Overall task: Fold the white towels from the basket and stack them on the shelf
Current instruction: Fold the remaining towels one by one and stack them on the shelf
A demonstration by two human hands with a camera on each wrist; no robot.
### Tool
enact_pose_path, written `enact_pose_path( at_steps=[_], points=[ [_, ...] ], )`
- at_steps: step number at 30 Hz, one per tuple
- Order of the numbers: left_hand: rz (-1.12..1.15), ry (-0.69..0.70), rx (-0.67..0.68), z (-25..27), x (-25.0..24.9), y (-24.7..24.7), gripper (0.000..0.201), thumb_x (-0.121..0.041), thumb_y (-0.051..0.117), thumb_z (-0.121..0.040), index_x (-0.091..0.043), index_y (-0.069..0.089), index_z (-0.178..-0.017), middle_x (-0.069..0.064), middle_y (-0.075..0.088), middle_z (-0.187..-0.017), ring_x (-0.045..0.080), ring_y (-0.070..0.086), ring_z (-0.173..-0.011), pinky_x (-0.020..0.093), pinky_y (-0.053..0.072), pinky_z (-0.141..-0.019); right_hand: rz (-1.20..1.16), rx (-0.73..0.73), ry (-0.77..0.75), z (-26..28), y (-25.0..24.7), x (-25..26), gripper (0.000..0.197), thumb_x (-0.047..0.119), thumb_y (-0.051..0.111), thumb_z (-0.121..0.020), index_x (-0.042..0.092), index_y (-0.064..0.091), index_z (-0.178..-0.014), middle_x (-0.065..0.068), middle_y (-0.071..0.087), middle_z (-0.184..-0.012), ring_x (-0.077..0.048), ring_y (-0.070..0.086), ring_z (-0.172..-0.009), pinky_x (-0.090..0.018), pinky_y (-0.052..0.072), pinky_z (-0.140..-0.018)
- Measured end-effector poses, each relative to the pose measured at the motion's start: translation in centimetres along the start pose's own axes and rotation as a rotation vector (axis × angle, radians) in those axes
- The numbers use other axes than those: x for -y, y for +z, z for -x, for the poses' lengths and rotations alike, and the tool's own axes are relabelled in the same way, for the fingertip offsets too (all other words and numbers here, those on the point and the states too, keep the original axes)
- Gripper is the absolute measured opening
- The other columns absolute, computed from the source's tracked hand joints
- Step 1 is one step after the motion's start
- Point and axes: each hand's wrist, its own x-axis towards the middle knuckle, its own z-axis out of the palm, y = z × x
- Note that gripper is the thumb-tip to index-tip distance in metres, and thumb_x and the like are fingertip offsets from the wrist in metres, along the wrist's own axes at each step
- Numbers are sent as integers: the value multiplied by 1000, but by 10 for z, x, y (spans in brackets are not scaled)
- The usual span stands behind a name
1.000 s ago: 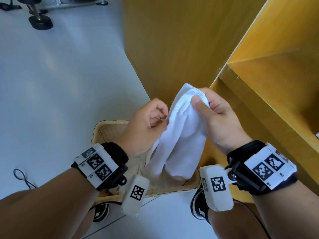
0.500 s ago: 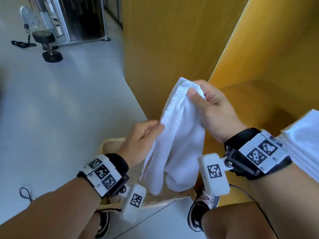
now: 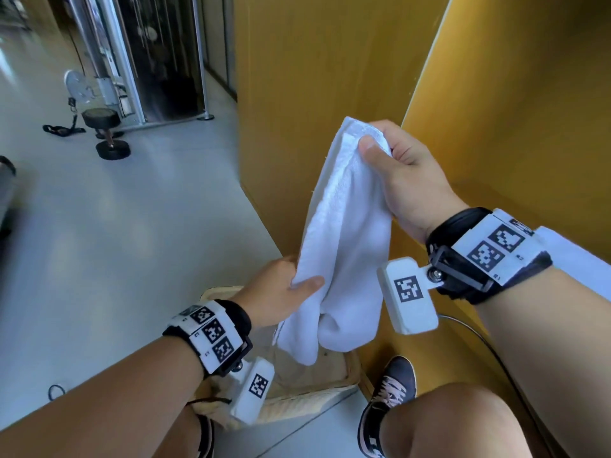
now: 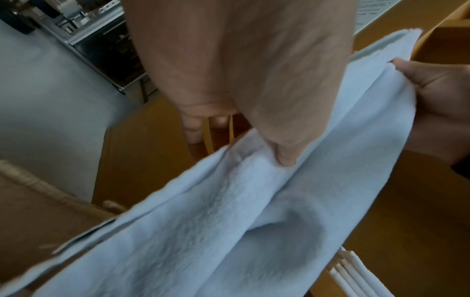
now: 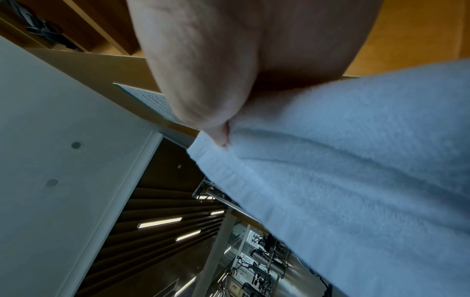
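The right hand (image 3: pixel 406 180) pinched the white towel's (image 3: pixel 344 239) top hem, raised; the left hand (image 3: pixel 281 292) gripped its edge lower down, well apart. The towel hung over the wicker basket (image 3: pixel 330 395) beneath both hands. Only the left wrist view showed folded towels (image 4: pixel 356 275) stacked below.

Pale grey glossy floor (image 3: pixel 109 226) fills left side, catching soft daylight. Tall yellow-wood cabinet panel (image 3: pixel 317 77) rises at centre and right. Far left: chrome gym machine frame (image 3: pixel 132 57), black dumbbell (image 3: pixel 105 133) on floor beside it, black strap (image 3: pixel 61 128) nearby. Right wrist view looks up: white ceiling (image 5: pixel 50 160), dark slats with lit strip lights (image 5: pixel 160 222).
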Motion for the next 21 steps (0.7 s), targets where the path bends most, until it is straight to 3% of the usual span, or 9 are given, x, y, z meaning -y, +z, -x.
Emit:
enact_pose_path(
  at_steps=[2,8,11,13,16,18,21],
  points=[
    [-49,-46,40,1,-1,1,31,-44,57,-106,-16,71,-107,-1,75,-99,17,72,-93,48,59,-90,-9,-18,-9,-1,-4,8,21,17,49,-112,20,69,-107,-1,70,-97,-18,65,-92,-35,53,-86],
    [-159,-147,101,6,4,4,33,-46,57,-105,-16,70,-106,3,74,-101,21,70,-95,43,59,-90,-2,-95,-8,-2,-16,22,19,19,50,-111,19,68,-107,-4,66,-97,-19,62,-93,-39,50,-89],
    [-160,-167,79,7,5,0,35,-46,61,-103,-13,70,-111,5,74,-108,22,70,-99,49,58,-93,-5,-146,9,-1,-24,26,21,23,52,-110,24,71,-101,0,68,-92,-18,64,-90,-38,53,-86],
    [-193,-183,55,7,6,-6,39,-48,63,-101,-9,70,-104,8,72,-104,24,70,-95,50,59,-90,-14,-197,24,1,-32,28,23,23,52,-110,25,71,-99,0,69,-90,-18,65,-88,-38,55,-84],
    [-243,-184,-9,8,7,-16,50,-49,69,-97,-3,60,-81,13,66,-89,27,64,-77,38,50,-68,-11,-266,55,2,-45,30,24,24,51,-111,24,70,-96,1,70,-88,-17,67,-85,-34,57,-78],
    [-269,-146,-63,10,6,-23,51,-45,75,-93,-9,50,-67,13,56,-78,23,53,-66,33,36,-61,5,-297,74,3,-53,30,23,24,51,-111,23,69,-97,-1,70,-91,-17,68,-86,-34,58,-77],
    [-286,-85,-107,11,0,-35,52,-36,81,-88,-16,44,-59,10,51,-68,19,48,-61,32,32,-59,20,-353,87,4,-64,30,23,24,51,-111,23,70,-98,-3,71,-94,-18,68,-87,-34,59,-76]
  ],
)
